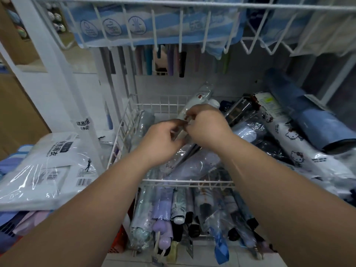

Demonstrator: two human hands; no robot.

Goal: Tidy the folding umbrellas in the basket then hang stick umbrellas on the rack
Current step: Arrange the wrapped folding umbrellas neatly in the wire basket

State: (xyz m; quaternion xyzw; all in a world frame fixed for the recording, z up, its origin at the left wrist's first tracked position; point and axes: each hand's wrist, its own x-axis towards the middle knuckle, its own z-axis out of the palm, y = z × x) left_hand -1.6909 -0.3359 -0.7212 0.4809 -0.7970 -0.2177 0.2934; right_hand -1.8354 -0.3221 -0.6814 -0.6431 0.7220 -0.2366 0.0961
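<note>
Shelving of white wire, the upper shelf (192, 2), hangs above the wire basket (185, 182) and carries blue-and-white packets. Left of the basket lies a stack of raincoat packets (48, 160) in clear film. Inside the basket the folding umbrellas (192, 164) lie crossed at odd angles, each in a glossy sleeve. A blue umbrella (308, 116) and a cat-print umbrella (289, 139) slant across its right side. Below the basket's front rail a lower row of umbrellas (173, 209) lies side by side, handles toward the camera.

Over the middle of the basket a pale umbrella (200, 97) tilts up toward the back wall. Both hands have it: the left hand (163, 139) is curled at its lower part, and the right hand (206, 124) pinches just above. The fingertips of both meet at some small part I cannot make out.

Likely it is light and stiff along the shaft, soft in the canopy. The film looks slippery and will crinkle and slide on the fabric. Better to grip round the whole body near its middle than to pull by the sleeve alone.
</note>
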